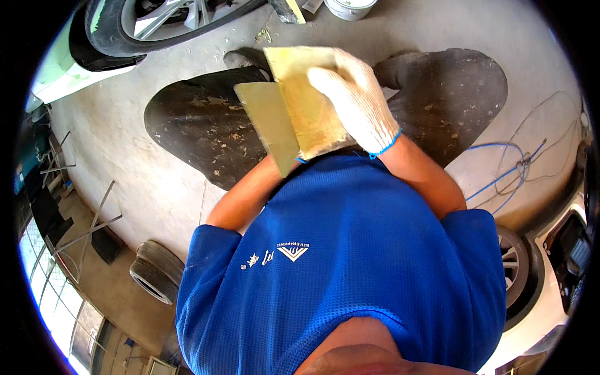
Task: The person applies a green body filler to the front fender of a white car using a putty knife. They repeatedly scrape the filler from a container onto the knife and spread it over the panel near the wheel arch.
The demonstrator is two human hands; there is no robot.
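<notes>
Two flat, stiff yellowish plates are in front of my belly, between my knees. The larger yellow plate (315, 112), smeared with darker stains, overlaps the edge of a duller, narrower-looking plate (265, 119) on its left. My right hand (362, 103), in a white knitted glove with a blue cuff, is closed on the right side of the larger plate, its thumb near the upper part. Behind the plates my left hand is hidden. Only my left forearm (250, 190) and a bit of blue glove cuff (302, 160) show, so its fingers cannot be made out.
A car wheel (181, 22) stands at the far left, with a white bucket (350, 7) and a stained block (287, 11) beyond the plates. Blue hose (500, 147) lies at right, near another car's wheel (512, 259). Loose tyres (156, 272) rest at left.
</notes>
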